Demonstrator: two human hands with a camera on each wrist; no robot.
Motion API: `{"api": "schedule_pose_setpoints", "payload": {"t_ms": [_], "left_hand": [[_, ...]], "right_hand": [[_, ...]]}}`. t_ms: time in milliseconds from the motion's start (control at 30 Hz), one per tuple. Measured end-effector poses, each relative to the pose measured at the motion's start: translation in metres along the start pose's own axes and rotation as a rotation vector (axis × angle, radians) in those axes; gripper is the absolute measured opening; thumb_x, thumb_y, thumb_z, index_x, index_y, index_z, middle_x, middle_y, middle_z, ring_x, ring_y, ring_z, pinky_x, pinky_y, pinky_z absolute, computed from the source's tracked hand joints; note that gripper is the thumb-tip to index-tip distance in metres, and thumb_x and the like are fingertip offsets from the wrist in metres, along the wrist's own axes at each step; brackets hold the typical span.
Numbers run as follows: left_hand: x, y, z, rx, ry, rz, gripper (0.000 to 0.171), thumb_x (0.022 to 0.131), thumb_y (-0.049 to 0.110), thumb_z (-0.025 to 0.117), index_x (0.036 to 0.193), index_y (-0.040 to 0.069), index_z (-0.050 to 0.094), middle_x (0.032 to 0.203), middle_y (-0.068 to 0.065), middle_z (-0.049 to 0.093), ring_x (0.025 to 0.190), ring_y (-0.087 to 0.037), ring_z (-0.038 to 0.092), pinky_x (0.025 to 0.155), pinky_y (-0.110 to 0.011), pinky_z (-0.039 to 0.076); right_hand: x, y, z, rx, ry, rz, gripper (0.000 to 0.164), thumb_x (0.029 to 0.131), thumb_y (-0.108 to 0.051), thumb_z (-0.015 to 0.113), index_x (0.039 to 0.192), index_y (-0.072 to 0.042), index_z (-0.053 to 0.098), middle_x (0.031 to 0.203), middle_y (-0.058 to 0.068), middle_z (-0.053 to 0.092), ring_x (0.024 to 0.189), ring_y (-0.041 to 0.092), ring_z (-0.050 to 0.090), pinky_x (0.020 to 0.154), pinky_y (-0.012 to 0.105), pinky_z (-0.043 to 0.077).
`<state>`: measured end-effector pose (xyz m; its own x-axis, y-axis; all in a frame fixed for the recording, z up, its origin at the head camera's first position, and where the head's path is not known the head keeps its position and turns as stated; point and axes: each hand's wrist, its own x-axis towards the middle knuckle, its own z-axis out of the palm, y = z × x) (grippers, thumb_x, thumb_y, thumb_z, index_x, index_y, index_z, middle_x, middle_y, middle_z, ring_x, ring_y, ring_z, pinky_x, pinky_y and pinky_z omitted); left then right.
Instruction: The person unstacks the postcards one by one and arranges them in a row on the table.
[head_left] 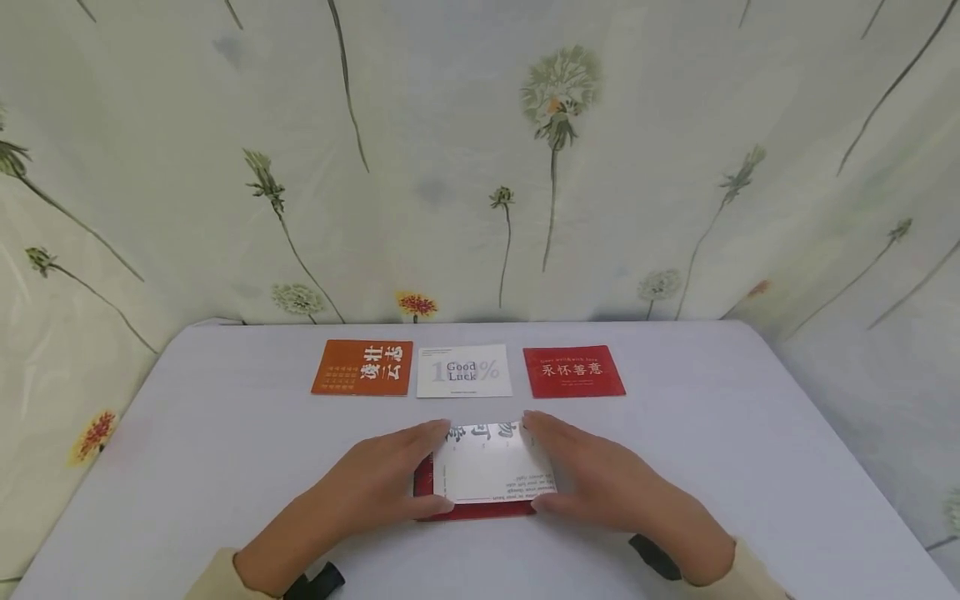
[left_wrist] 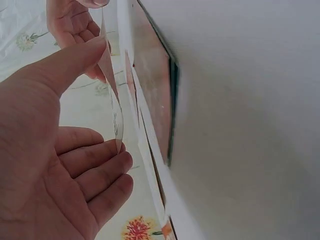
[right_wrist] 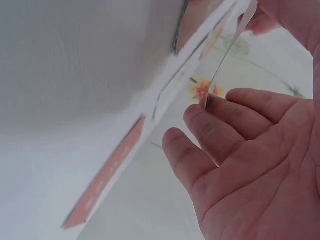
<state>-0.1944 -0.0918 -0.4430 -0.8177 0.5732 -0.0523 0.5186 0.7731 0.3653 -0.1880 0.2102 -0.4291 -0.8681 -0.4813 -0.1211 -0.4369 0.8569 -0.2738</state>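
A white card (head_left: 491, 467) with dark printed characters, upside down in the head view, is held between both hands. My left hand (head_left: 382, 475) holds its left edge between thumb and fingers. On the opposite edge is my right hand (head_left: 600, 479), gripping in the same way. Beneath, a red card (head_left: 480, 511) lies on the table, mostly covered by the white one. The left wrist view shows the held card (left_wrist: 115, 100) raised off the table, slightly bowed, apart from the dark-edged stack or card (left_wrist: 157, 75) below. In the right wrist view fingertips touch the card's edge (right_wrist: 225, 60).
Along the back of the white table (head_left: 247, 467) lie an orange card (head_left: 348, 379), a white "Good Luck" card (head_left: 427, 379) and a red card (head_left: 573, 385) with white characters, side by side. Behind them hangs a flower-patterned cloth (head_left: 420, 225).
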Motion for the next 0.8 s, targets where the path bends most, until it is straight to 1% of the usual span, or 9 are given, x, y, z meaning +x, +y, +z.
{"api": "schedule_pose_setpoints", "payload": {"t_ms": [100,200,333,433,600,800], "left_hand": [[0.004,0.007,-0.004,0.000,0.019,0.026,0.090,0.077,0.061,0.071,0.149,0.018,0.038,0.146,0.002,0.045,0.128,-0.017,0.049,0.098,-0.038,0.048],[0.008,0.014,-0.008,0.002,0.022,0.043,0.090,0.078,0.058,0.072,0.150,0.017,0.036,0.147,0.002,0.044,0.128,-0.016,0.048,0.098,-0.037,0.048],[0.015,0.024,-0.012,0.006,0.022,0.057,0.092,0.077,0.055,0.074,0.151,0.017,0.034,0.148,0.004,0.043,0.127,-0.017,0.049,0.096,-0.037,0.049],[0.020,0.031,-0.013,0.014,0.034,0.074,0.092,0.076,0.054,0.075,0.150,0.018,0.034,0.147,0.004,0.043,0.125,-0.017,0.050,0.095,-0.036,0.050],[0.031,0.043,-0.013,0.040,0.040,0.083,0.092,0.075,0.054,0.076,0.150,0.019,0.035,0.146,0.004,0.045,0.122,-0.017,0.052,0.094,-0.037,0.050],[0.044,0.056,-0.009,0.054,0.011,0.086,0.093,0.074,0.055,0.075,0.150,0.019,0.035,0.147,0.004,0.043,0.124,-0.017,0.050,0.095,-0.038,0.049]], "right_hand": [[-0.005,0.004,-0.004,-0.033,0.028,-0.003,0.103,0.069,-0.054,0.081,0.153,-0.027,0.028,0.151,-0.009,0.037,0.132,0.012,0.041,0.094,0.035,0.050],[-0.009,0.008,-0.008,-0.056,0.055,0.002,0.103,0.069,-0.055,0.081,0.153,-0.027,0.028,0.150,-0.008,0.038,0.130,0.013,0.044,0.092,0.034,0.051],[-0.016,0.012,-0.016,-0.046,0.061,0.030,0.104,0.068,-0.054,0.082,0.153,-0.026,0.028,0.150,-0.006,0.039,0.129,0.016,0.045,0.090,0.037,0.053],[-0.020,0.016,-0.021,-0.049,0.061,0.049,0.105,0.068,-0.054,0.082,0.153,-0.027,0.028,0.150,-0.005,0.038,0.128,0.018,0.046,0.089,0.039,0.053],[-0.026,0.024,-0.028,-0.056,0.070,0.075,0.105,0.068,-0.055,0.082,0.153,-0.026,0.028,0.150,-0.002,0.039,0.129,0.023,0.046,0.089,0.041,0.053],[-0.033,0.034,-0.029,-0.043,0.067,0.126,0.110,0.065,-0.054,0.084,0.154,-0.027,0.025,0.150,0.002,0.040,0.127,0.028,0.048,0.086,0.043,0.054]]}}
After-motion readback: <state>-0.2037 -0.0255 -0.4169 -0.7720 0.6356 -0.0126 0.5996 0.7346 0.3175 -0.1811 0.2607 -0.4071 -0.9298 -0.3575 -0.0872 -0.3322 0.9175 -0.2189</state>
